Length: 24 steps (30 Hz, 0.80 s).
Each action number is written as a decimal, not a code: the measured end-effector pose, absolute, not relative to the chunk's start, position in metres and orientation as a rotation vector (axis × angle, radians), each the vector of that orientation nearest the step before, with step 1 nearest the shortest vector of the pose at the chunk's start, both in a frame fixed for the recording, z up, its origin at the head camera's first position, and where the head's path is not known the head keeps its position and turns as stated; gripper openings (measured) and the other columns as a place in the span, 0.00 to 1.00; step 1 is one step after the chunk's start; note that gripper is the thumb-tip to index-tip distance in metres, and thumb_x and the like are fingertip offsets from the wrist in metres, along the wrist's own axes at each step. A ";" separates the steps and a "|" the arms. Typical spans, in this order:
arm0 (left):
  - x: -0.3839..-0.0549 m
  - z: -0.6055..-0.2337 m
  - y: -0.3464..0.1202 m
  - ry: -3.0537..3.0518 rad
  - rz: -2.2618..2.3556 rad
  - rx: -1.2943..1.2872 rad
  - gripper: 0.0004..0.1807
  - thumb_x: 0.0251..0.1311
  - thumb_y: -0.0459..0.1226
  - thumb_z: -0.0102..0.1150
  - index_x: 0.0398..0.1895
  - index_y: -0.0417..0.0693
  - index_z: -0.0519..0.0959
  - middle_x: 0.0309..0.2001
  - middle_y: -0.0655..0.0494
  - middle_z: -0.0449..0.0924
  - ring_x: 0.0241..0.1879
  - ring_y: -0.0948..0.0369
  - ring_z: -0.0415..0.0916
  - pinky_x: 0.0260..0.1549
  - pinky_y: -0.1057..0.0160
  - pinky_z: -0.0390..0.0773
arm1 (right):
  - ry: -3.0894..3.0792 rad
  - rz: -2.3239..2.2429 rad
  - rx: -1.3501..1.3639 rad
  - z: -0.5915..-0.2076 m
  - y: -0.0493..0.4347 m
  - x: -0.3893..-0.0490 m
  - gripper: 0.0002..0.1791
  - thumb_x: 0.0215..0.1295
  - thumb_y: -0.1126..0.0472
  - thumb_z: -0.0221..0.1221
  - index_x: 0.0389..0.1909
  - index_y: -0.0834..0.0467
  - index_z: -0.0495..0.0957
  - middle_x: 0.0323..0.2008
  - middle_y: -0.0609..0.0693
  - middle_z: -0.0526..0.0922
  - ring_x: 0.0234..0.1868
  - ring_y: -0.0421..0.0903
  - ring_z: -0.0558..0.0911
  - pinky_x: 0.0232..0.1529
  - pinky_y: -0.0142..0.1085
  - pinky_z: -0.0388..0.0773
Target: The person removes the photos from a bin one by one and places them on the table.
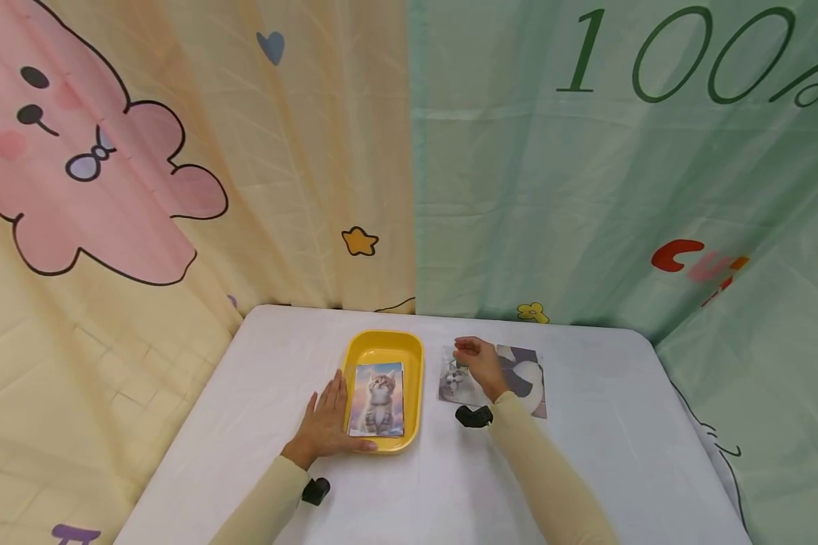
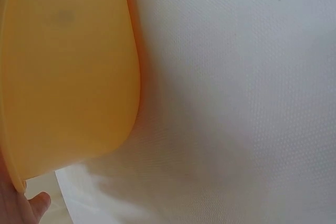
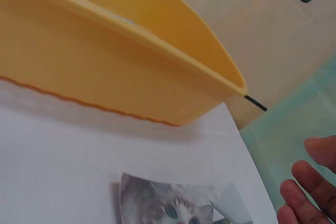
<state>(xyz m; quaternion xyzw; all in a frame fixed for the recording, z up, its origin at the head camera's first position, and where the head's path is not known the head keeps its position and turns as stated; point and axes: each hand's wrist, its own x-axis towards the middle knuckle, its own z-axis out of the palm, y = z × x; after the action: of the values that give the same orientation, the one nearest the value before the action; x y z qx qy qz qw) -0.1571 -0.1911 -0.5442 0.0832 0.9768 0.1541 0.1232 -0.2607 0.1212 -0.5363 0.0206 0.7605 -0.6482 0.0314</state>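
Kitten card point(image 1: 378, 400) lies face up toward the near end of the yellow tray point(image 1: 385, 348), whose raised walls presumably confine it. The left hand point(image 1: 323, 425) is spread wide around the tray's near left corner, straight fingers along the side and thumb along the near rim, apparently to steady it without a firm grip. To the right, the right hand point(image 1: 479, 365) hovers over the cat picture point(image 1: 528, 378), thumb and fingers loosely bent with a narrow gap between; nothing shows held. That picture rests on the white table point(image 1: 600, 439) just beside the tray, probably for easy reach; whether it is one sheet or several, I cannot tell. Beyond hang a cream curtain point(image 1: 313, 151) and a green curtain point(image 1: 518, 197), apparently screening off the workspace.
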 end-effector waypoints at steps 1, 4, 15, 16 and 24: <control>-0.157 -0.544 -0.191 2.847 0.448 0.244 0.81 0.27 0.77 0.60 0.75 0.32 0.38 0.77 0.41 0.31 0.75 0.46 0.38 0.70 0.40 0.39 | 2.342 -1.993 0.056 -0.536 0.116 -0.260 0.18 0.64 0.71 0.58 0.55 0.71 0.74 0.53 0.67 0.77 0.53 0.57 0.77 0.54 0.43 0.77; -0.157 -0.545 -0.191 2.851 0.458 0.251 0.81 0.28 0.77 0.60 0.75 0.32 0.38 0.77 0.41 0.32 0.74 0.46 0.39 0.69 0.39 0.40 | 2.349 -1.999 0.024 -0.535 0.101 -0.258 0.18 0.63 0.72 0.60 0.54 0.70 0.75 0.52 0.65 0.78 0.52 0.57 0.78 0.54 0.44 0.78; -0.159 -0.543 -0.192 2.858 0.468 0.255 0.80 0.29 0.77 0.60 0.75 0.32 0.39 0.77 0.40 0.32 0.74 0.45 0.41 0.69 0.38 0.44 | 2.458 -1.934 -0.191 -0.528 0.047 -0.251 0.14 0.63 0.71 0.61 0.50 0.66 0.79 0.50 0.58 0.81 0.55 0.56 0.77 0.62 0.49 0.70; -0.159 -0.543 -0.192 2.858 0.461 0.254 0.80 0.28 0.77 0.60 0.75 0.32 0.38 0.77 0.41 0.32 0.74 0.46 0.41 0.69 0.38 0.44 | 2.456 -1.938 -0.219 -0.528 0.043 -0.251 0.14 0.63 0.71 0.61 0.50 0.66 0.79 0.50 0.59 0.81 0.55 0.57 0.77 0.62 0.49 0.70; -0.159 -0.544 -0.192 2.863 0.477 0.256 0.80 0.29 0.76 0.62 0.75 0.32 0.39 0.77 0.41 0.32 0.73 0.44 0.44 0.68 0.37 0.46 | 2.394 -1.942 -0.341 -0.525 0.018 -0.242 0.16 0.64 0.72 0.59 0.53 0.70 0.76 0.51 0.62 0.80 0.56 0.59 0.76 0.63 0.52 0.68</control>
<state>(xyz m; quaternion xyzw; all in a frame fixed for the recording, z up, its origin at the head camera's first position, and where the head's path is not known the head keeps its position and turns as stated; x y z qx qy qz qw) -0.1588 -0.1918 -0.5439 0.0874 0.9762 0.1626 0.1139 -0.2416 0.0182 -0.5249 -0.1098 0.7718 -0.6260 0.0201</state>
